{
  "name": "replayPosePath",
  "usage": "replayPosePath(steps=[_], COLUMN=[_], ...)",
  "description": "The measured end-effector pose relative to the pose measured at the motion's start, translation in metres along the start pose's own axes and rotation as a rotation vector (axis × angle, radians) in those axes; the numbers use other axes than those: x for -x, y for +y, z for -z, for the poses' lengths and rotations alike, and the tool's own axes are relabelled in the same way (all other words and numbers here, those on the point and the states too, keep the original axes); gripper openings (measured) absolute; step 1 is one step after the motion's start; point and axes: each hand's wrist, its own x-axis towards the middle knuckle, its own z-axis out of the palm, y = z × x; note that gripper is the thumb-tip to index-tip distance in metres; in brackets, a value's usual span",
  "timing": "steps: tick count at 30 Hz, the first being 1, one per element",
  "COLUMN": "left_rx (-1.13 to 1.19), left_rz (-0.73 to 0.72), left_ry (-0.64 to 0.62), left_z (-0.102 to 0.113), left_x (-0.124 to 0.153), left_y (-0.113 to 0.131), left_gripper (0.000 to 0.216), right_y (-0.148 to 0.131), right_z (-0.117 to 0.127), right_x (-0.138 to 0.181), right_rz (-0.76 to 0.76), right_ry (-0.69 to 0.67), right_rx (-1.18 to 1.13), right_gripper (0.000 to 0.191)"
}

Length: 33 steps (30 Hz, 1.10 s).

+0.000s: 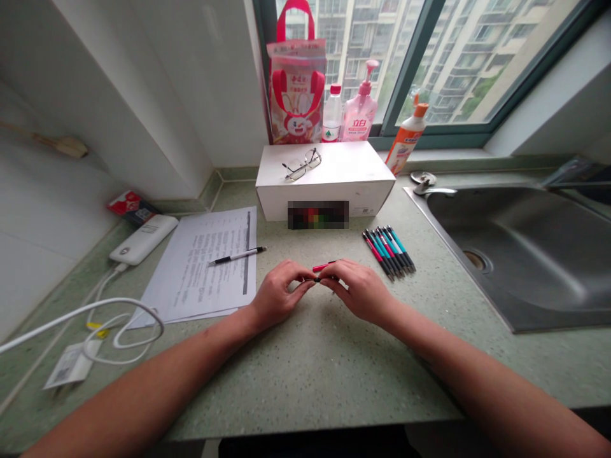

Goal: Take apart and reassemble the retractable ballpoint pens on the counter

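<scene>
Both my hands meet at the middle of the green speckled counter. My left hand (278,291) pinches the black tip of a red pen (324,266) between thumb and fingers. My right hand (356,287) is closed around the pen's red barrel, which pokes out above my fingers. A row of several red and teal pens (389,250) lies just right of my right hand. A white pen (237,256) rests on printed papers (208,266) to the left of my left hand.
A white box (329,178) with glasses (302,164) on it stands behind my hands. Bottles and a pink bag line the window sill. A steel sink (525,254) is on the right. A power bank (143,238) and white cable (109,318) lie at left.
</scene>
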Motion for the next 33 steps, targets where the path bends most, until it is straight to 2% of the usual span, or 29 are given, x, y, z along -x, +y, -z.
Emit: replayPosePath(steps=[5,9,18,22,29,33], left_rx=[-0.002,-0.001,-0.022,-0.011,-0.027,-0.022], left_rz=[0.014,-0.049,-0.059,-0.073,-0.060,-0.059], left_ry=[0.032,0.035,0.089,0.093,0.108,0.103], left_z=[-0.0002,-0.0002,-0.0006,-0.0004,0.0002,0.0004], left_x=[0.0004,0.0011,0.0004,0.0001,-0.0003,0.0000], left_y=[-0.0004,-0.0010,-0.0026,-0.0036,-0.0024,-0.0032], left_gripper=[0.006,0.006,0.005,0.006,0.005,0.005], right_y=[-0.0014,-0.0019,-0.0011,-0.0006,-0.0008,-0.0006], right_z=[-0.0007,-0.0008,0.0007,0.0021,0.0010,0.0022], right_x=[0.0005,0.0001,-0.0001,-0.0006,-0.0001,-0.0007], right_rz=[-0.008,-0.051,-0.157,-0.163,-0.153,-0.157], right_ry=[-0.027,-0.041,-0.094,-0.073,-0.058,-0.068], right_rx=[-0.009,-0.009,0.000,0.006,0.000,0.012], right_gripper=[0.012,0.012,0.027,0.017,0.027,0.018])
